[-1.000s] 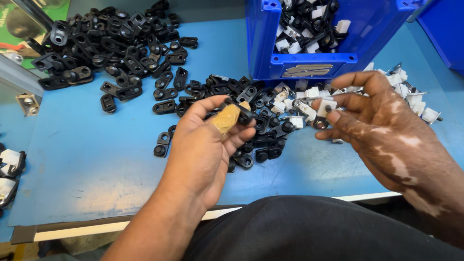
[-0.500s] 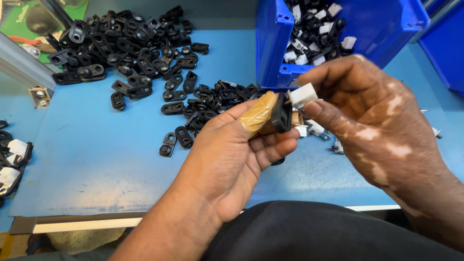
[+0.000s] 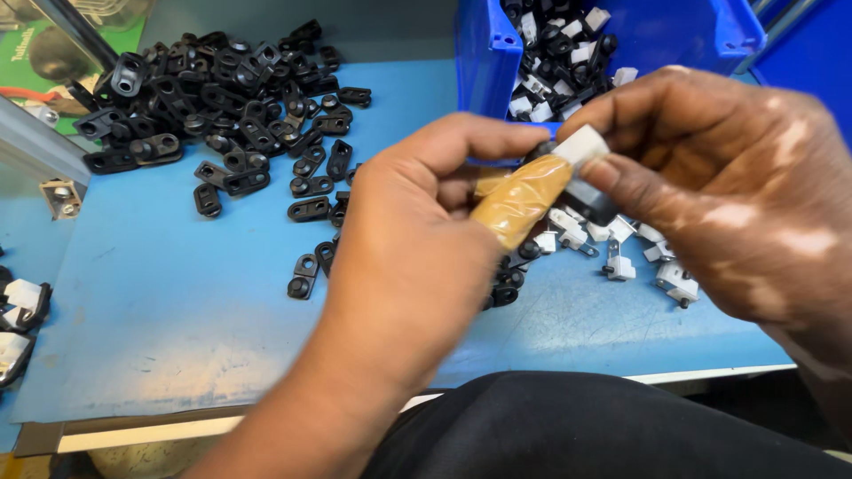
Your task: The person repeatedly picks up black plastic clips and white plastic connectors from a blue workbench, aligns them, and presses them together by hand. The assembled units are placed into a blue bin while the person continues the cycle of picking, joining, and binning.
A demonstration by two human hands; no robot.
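Observation:
My left hand (image 3: 417,257) and my right hand (image 3: 719,186) meet close to the camera, above the blue table (image 3: 177,302). The left thumb wears a tan tape wrap (image 3: 519,200). Between the fingertips of both hands sits a small black plastic part (image 3: 581,197) with a white plastic piece (image 3: 581,142) pressed against it. My left hand pinches the black part and my right fingers hold the white piece on it. Most of the black part is hidden by fingers.
A big pile of black plastic parts (image 3: 222,98) lies at the far left. Loose white pieces (image 3: 621,257) lie under my hands. A blue bin (image 3: 612,44) with assembled black-and-white parts stands at the back. More assembled parts (image 3: 18,310) sit at the left edge.
Both hands rose from the table toward the camera. The left picked up a black part, the right a white piece, and the two pieces are now held together.

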